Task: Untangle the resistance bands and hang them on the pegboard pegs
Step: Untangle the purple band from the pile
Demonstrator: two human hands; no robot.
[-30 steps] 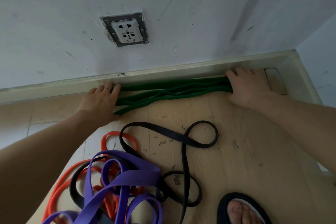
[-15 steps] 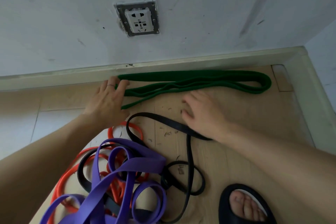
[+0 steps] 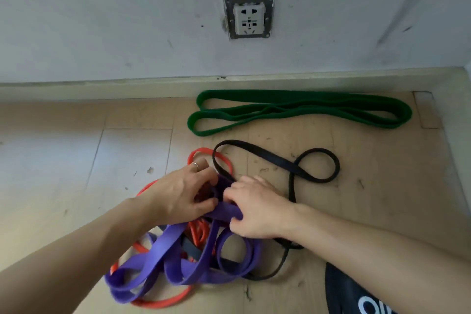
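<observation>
Two hands meet over the tangle on the floor (image 3: 356, 211). The left hand (image 3: 182, 195), with a ring on one finger, curls its fingers round a fold of the purple band (image 3: 158, 257) at the top of the heap. The right hand (image 3: 257, 209) pinches the same purple band just beside it, thumb below and fingers curled over the strap. Beneath and around them the purple band loops through the orange band (image 3: 158, 302) and the black band (image 3: 280, 160); the black one trails out to the right in a figure of eight. Well apart from the heap, the green band (image 3: 293, 109) lies folded flat along the baseboard (image 3: 102, 89). Above it a wall socket (image 3: 249, 18) sits in the white wall. A dark slipper (image 3: 356, 298) shows at the lower right edge.
</observation>
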